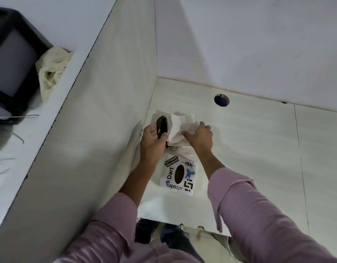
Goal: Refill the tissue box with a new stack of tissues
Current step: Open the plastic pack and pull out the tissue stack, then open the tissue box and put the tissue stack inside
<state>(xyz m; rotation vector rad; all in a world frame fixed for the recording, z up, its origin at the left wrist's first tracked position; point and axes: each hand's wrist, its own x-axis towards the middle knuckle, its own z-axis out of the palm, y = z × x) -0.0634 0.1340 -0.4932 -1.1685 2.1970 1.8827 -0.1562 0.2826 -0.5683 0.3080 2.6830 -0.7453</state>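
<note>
Left fingers (164, 137) curl round a dark object (162, 126), thumb on its near side; I can't tell what it is. Right fingers (205, 128) curl over the stack of tissues (178, 128), thumb pressed on its top face, so that's a pinch grip on the near corner. Left hand (151, 141) and right hand (199, 137) sit close together, the stack between them and touching the dark object.

The stack lies on the desk (258, 149), at the far left, against the side partition (107, 111). Bits of clear wrap (190, 117) show at its far edge; whether it is fully unwrapped I can't tell. The tissue box (180, 174), white, stickered, dark oval slot facing up, lies flat on the desk just nearer me than the stack. Stack not in the box yet.

Handling, my read: stack is very light and soft, will sag and fan if I lift by one corner, sheets slide off each other. I'd clamp it through its full thickness, both long edges, and keep it flat. The box looks like thin card, so hold it by its side walls and don't squeeze.

A cable hole (221, 100) sits further back in the desk.
</note>
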